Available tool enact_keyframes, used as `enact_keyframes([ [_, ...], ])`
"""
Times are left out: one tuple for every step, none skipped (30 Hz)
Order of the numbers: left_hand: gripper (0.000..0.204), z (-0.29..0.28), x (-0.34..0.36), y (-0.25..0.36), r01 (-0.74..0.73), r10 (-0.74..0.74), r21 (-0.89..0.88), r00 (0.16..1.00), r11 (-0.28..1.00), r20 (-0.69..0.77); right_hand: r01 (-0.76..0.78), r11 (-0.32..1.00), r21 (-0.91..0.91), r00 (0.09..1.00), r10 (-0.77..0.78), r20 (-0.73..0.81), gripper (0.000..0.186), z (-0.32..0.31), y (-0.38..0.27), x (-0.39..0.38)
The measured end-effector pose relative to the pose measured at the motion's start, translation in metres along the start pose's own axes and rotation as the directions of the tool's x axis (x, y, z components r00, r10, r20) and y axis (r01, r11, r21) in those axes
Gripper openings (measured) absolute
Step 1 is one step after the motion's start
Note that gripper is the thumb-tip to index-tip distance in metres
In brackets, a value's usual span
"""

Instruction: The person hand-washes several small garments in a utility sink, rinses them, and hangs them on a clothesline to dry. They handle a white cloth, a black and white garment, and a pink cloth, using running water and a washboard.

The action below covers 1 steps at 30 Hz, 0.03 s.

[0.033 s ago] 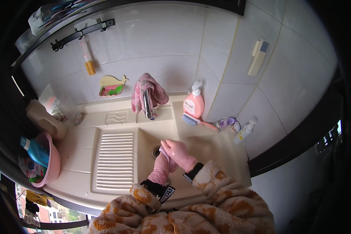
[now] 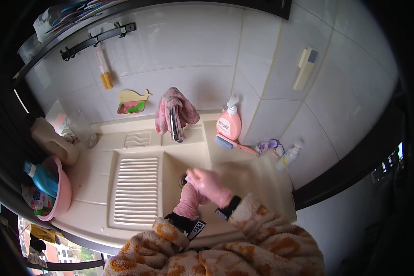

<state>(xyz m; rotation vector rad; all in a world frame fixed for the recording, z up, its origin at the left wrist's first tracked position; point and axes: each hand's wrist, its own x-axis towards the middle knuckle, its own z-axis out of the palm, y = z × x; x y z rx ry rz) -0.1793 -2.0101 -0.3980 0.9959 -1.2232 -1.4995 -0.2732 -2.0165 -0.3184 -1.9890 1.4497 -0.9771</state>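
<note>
Both my hands wear pink gloves and meet over the sink basin, close to its drain. My right hand is curled, slightly blurred, and lies across my left hand. Pressed between them is a small pale lilac piece of what looks like cloth, only partly visible. My left fingers are mostly hidden under the right hand. Beyond them stands a chrome faucet, with a pink patterned cloth draped over it. No running water can be made out.
Left of the basin is a ribbed washboard. A pink tub holding a blue bottle stands at far left, beside a beige jug. Behind right are a pink pump bottle, a brush and a white spray bottle.
My right hand has shifted slightly left and down over the left hand, and its fingers now look blurred. The left hand has barely moved.
</note>
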Motion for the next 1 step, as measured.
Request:
enact_keyframes([
  [0.037, -0.0008, 0.0009, 0.0016, 0.003, -0.001, 0.085, 1.0, 0.996, -0.022, 0.102, 0.992, 0.078, 0.994, -0.1, -0.035, 0.031, -0.0011, -0.0108, -0.023],
])
